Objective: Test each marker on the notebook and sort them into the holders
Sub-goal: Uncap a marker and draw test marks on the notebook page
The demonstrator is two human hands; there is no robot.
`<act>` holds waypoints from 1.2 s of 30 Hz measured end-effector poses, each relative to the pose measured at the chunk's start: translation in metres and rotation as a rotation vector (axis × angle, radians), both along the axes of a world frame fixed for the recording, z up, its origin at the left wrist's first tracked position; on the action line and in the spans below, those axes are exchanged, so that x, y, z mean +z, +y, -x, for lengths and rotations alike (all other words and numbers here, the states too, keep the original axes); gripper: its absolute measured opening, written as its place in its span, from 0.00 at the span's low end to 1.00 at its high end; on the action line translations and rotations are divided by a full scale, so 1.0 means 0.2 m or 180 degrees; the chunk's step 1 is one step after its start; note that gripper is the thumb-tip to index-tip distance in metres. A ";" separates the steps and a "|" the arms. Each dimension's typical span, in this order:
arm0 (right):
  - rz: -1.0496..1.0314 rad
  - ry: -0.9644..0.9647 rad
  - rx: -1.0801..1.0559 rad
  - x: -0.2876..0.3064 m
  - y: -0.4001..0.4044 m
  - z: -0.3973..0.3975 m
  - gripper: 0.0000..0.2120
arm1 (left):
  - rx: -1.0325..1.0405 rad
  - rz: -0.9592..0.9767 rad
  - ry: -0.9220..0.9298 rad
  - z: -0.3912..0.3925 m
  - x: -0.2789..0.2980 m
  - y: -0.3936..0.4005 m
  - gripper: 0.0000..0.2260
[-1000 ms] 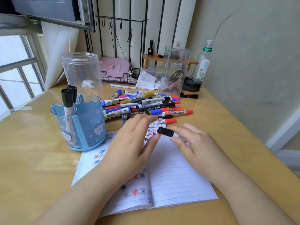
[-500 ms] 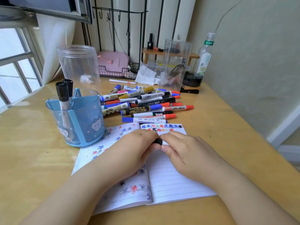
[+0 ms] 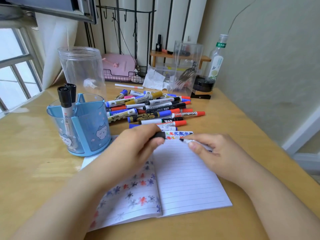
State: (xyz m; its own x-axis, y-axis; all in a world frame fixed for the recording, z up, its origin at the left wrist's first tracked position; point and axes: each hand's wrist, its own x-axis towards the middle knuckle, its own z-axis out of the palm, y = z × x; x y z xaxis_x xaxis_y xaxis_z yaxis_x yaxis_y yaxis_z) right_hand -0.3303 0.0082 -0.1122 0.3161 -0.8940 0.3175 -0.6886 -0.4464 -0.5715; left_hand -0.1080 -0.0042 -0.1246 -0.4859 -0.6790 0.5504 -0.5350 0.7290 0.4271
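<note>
An open lined notebook (image 3: 187, 181) lies on the desk, its left page and top right line filled with coloured star marks. My left hand (image 3: 131, 146) grips a black marker cap (image 3: 160, 135) above the notebook's fold. My right hand (image 3: 216, 153) pinches the uncapped white marker (image 3: 188, 141), its black tip pointing left over the right page. A pile of markers (image 3: 155, 108) lies behind the notebook. The blue divided holder (image 3: 86, 129) at left has two black-capped markers (image 3: 65, 99) standing in it. A tall clear jar (image 3: 81, 70) stands behind it.
A clear acrylic organiser (image 3: 185, 68), a glass bottle (image 3: 217, 61), a black round container (image 3: 204, 84), crumpled tissue (image 3: 154, 78) and a wire basket with a pink item (image 3: 119, 66) line the back. A single white pen (image 3: 129, 86) lies near the basket. A wall runs along the right.
My hands pulled apart: the cap came off the marker and stays in my left hand, while my right hand holds the bared marker over the page.
</note>
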 end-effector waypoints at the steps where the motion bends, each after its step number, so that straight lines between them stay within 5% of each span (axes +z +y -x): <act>1: -0.0068 -0.0014 -0.0156 0.01 0.00 0.02 0.11 | 0.0130 0.0034 0.0052 -0.01 0.01 0.00 0.08; 7: -0.0670 0.0016 -0.0407 0.02 0.00 0.02 0.19 | 0.0696 -0.0126 -0.0315 0.01 -0.03 -0.02 0.08; 14: -0.1416 -0.2451 -0.0219 0.13 -0.01 -0.06 0.08 | 0.0745 -0.0245 -0.0475 0.02 -0.03 0.00 0.08; 18: -0.2264 -0.3656 0.0226 0.14 -0.08 -0.10 0.13 | 0.0771 -0.0279 -0.0627 0.03 -0.03 0.00 0.10; 25: -0.1525 -0.3239 -0.0224 -0.01 -0.18 -0.21 0.06 | 0.0833 -0.0291 -0.0727 0.03 -0.05 0.00 0.11; 36: -0.0725 -0.2295 -0.0729 -0.16 -0.27 -0.16 0.15 | 0.0722 -0.0258 -0.0553 0.06 -0.10 -0.01 0.10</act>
